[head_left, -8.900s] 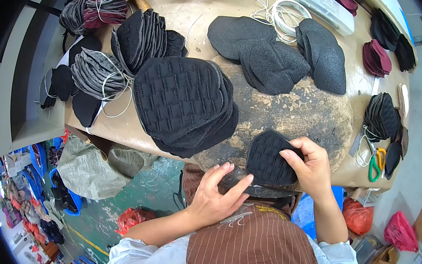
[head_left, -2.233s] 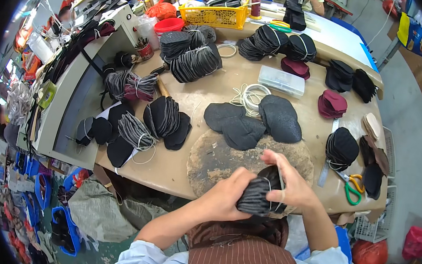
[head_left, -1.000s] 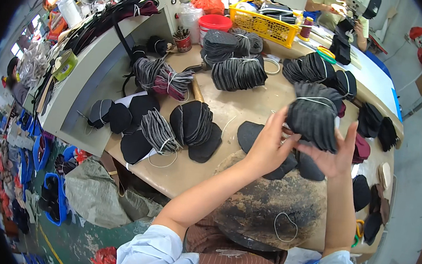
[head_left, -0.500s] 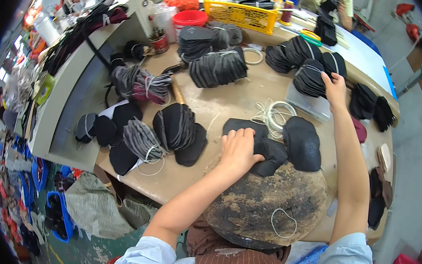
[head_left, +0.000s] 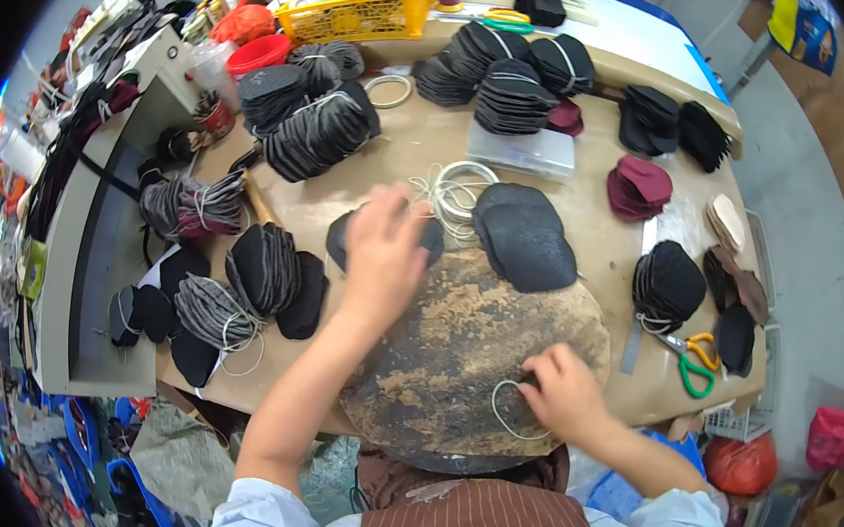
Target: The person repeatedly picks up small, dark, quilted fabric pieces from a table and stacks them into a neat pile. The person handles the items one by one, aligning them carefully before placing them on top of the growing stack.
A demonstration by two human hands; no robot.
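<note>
My left hand (head_left: 383,255), slightly blurred with fingers stretched forward, is over a flat black rounded piece (head_left: 431,242) that it partly hides. More black pieces (head_left: 524,240) overlap in a small pile just to its right, on the far edge of the round, worn block (head_left: 466,338). My right hand (head_left: 566,397) is low over the block's right side. Its thumb and fingers pinch the edge of a thin pale cord loop (head_left: 495,411) that lies on the block.
Tied bundles of black pieces (head_left: 318,134) stand at the far left, others (head_left: 512,96) on a clear plastic box (head_left: 520,152). A white cord coil (head_left: 464,189) lies beyond the block. At right are maroon pieces (head_left: 639,187), a black bundle (head_left: 668,282) and scissors (head_left: 696,378).
My right hand has left the far bundle and come down to the cord loop. My left hand has let go of a bent black piece; the right-hand pile now shows overlapping pieces. The view has swung right.
</note>
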